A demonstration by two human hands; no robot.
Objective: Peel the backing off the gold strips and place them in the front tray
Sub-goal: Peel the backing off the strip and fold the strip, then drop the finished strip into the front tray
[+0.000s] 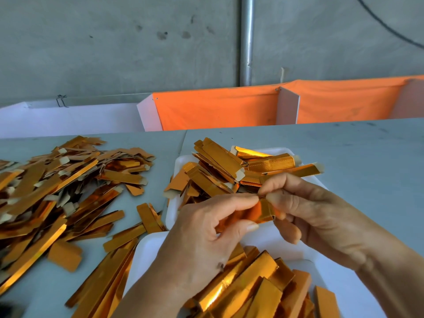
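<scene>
With my left hand [206, 228] and right hand [305, 210] both pinching one gold strip [257, 213], I am mid-peel; next, I judge, the backing must be separated before I lay the strip in the front tray [146, 251].

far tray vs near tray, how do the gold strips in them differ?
The far tray holds strips piled crosswise, many showing pale tabs at their ends; the near tray holds strips lying roughly parallel, with no pale tabs showing. The far tray is wholly in view; the near tray is partly covered by the left hand and right hand, which pinch one gold strip. Both trays are white.
</scene>
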